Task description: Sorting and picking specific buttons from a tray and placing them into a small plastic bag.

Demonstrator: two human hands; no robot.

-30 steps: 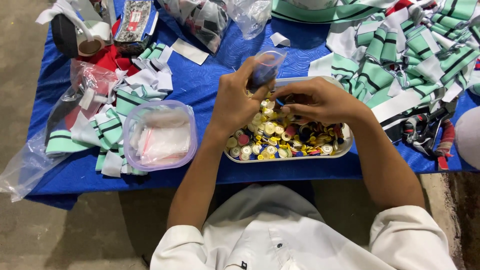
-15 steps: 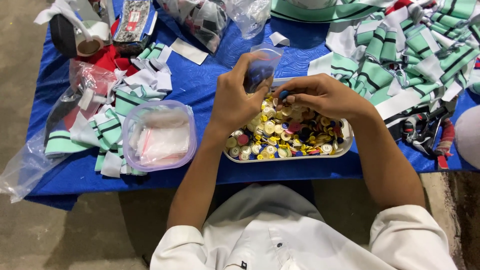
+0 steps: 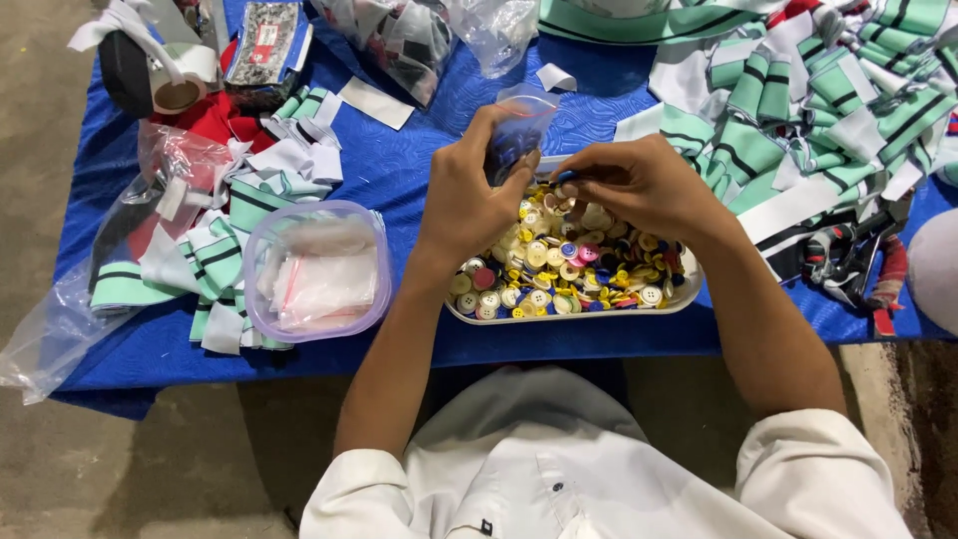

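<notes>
From the head view, the left hand [image 3: 479, 205] is clamped round a small clear bag [image 3: 521, 125] with dark blue buttons already inside, the right hand [image 3: 639, 185] pinches a button at its mouth, and the tray [image 3: 559, 313] below looks far from sorted.

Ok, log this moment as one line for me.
left hand: holding small clear bag | right hand: pinching blue button at bag's mouth | below: tray of buttons | table: blue
</notes>
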